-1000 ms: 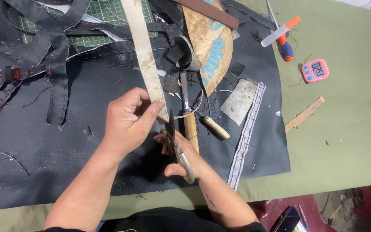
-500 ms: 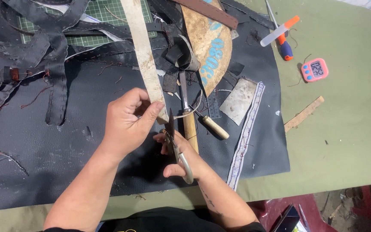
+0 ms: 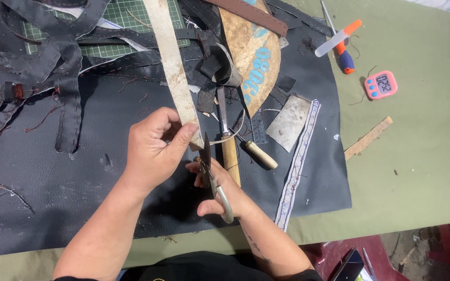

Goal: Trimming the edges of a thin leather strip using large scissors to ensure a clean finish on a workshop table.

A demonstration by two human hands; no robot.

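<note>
Beside pink timer [image 3: 380,85], orange-capped marker [image 3: 338,38].

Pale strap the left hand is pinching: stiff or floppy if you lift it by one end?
Probably floppy. The pale strap is long, thin and flat, draping over the dark scraps. It looks light: the left hand holds it by thumb and fingertips alone. Its surface looks matte and worn, so likely not slippery. The right hand holds scissors at its end.

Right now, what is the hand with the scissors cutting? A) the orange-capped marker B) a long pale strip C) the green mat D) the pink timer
B: the right hand holds the scissors with the blades at the lower end of the long pale strip, which the left hand pinches.
</note>
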